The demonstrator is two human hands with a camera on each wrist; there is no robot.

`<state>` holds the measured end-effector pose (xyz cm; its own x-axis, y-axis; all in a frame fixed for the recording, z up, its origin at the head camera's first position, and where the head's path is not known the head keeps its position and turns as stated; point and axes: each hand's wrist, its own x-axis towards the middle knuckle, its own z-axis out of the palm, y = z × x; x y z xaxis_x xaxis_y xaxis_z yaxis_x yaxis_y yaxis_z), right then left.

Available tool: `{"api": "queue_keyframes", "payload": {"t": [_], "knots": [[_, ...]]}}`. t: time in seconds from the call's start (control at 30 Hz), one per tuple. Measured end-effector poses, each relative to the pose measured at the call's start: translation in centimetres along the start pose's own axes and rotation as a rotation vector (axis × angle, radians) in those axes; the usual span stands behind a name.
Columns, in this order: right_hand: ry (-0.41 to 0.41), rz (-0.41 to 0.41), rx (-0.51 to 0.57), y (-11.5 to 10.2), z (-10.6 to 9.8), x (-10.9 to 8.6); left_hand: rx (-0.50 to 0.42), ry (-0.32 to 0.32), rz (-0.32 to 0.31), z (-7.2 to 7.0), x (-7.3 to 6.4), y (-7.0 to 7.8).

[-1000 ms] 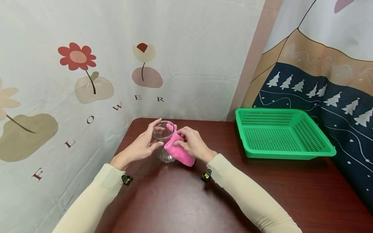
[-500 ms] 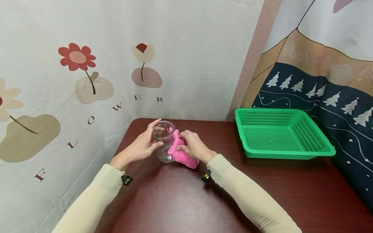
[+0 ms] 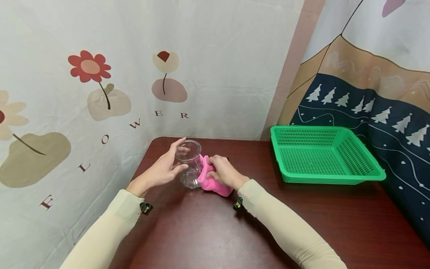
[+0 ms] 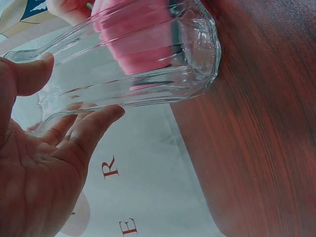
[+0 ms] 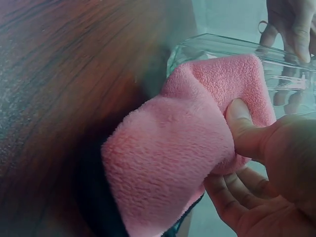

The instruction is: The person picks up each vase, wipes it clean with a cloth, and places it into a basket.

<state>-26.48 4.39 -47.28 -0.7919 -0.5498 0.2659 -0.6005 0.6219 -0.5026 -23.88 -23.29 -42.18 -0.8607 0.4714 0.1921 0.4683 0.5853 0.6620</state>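
Note:
A clear, faceted glass vase (image 3: 189, 176) with a flared rim stands upright on the dark red table (image 3: 188, 239). My left hand (image 3: 162, 169) holds it near the neck, thumb on the near side and fingers round the far side. In the left wrist view, the glass is see-through, with pink showing behind it. My right hand (image 3: 226, 171) pinches a fluffy pink cloth (image 3: 216, 188) between thumb and fingers. That cloth lies against the right side of the vase, its lower part bunched toward the table. Dark edging borders the cloth (image 5: 163, 153) in the right wrist view.
A green plastic basket (image 3: 336, 179) sits at the back right of the table. Behind the table hangs a pale curtain (image 3: 228, 74) printed with flowers and letters. A navy, tree-patterned cloth (image 3: 393, 145) hangs at the right.
My right hand has shifted slightly right and down, taking the pink cloth from near the vase's rim to lower on its outer side. The left hand and the vase stay in place.

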Motion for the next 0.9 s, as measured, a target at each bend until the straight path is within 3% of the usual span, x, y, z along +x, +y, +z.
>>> {"api": "queue_keyframes", "payload": {"t": [0.1,0.33,0.5,0.67,0.9], "knots": [[-0.008,-0.009,0.002,0.4,0.3,0.0,0.003,0.0,-0.001,0.0,0.0,-0.1],[0.003,-0.064,0.005,5.2,3.7,1.2,0.014,0.0,-0.001,0.0,0.0,-0.1],[-0.009,-0.047,-0.018,7.1,5.6,1.6,0.02,0.0,0.007,0.0,0.0,0.1],[-0.007,-0.075,-0.031,5.0,3.8,1.1,0.026,-0.003,0.004,0.0,-0.1,0.2],[-0.049,0.007,0.021,0.8,0.7,0.0,0.037,0.01,0.018,0.0,-0.1,0.2]]}}
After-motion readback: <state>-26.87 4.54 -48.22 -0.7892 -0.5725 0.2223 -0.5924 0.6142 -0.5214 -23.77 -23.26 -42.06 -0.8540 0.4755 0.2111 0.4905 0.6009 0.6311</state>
